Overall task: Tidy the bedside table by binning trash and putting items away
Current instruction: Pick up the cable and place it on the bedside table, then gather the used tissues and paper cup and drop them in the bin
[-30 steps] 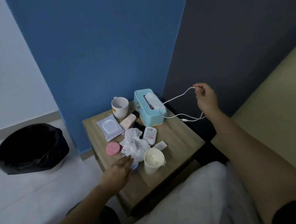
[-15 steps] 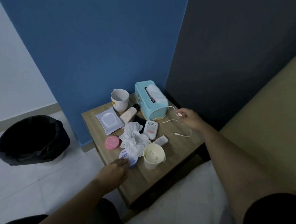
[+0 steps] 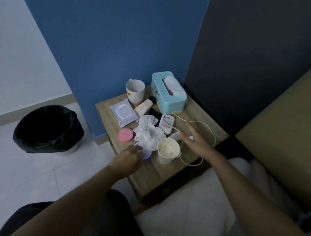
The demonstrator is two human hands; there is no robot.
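The wooden bedside table (image 3: 197, 109) holds a crumpled white tissue (image 3: 148, 132), a paper cup (image 3: 168, 152), a pink round tin (image 3: 125, 135), a wipes pack (image 3: 123, 113), a cream tube (image 3: 144, 107), a white mug (image 3: 134, 91), a teal tissue box (image 3: 168, 93) and a white device with a barcode (image 3: 167, 124). A white cable (image 3: 210, 129) lies looped on the table's right side. My right hand (image 3: 195, 141) hovers open over it, beside the cup. My left hand (image 3: 129, 158) has its fingertips at a small blue-and-white tub (image 3: 147, 155), which the tissue partly hides.
A black-lined bin (image 3: 47, 128) stands on the tiled floor left of the table. A blue wall panel and a dark panel back the table. White bedding (image 3: 190, 212) and a tan headboard (image 3: 288, 127) lie to the right.
My right hand brought the cable down from the air, let it drop onto the table and moved left toward the cup. My left hand stayed by the small tub.
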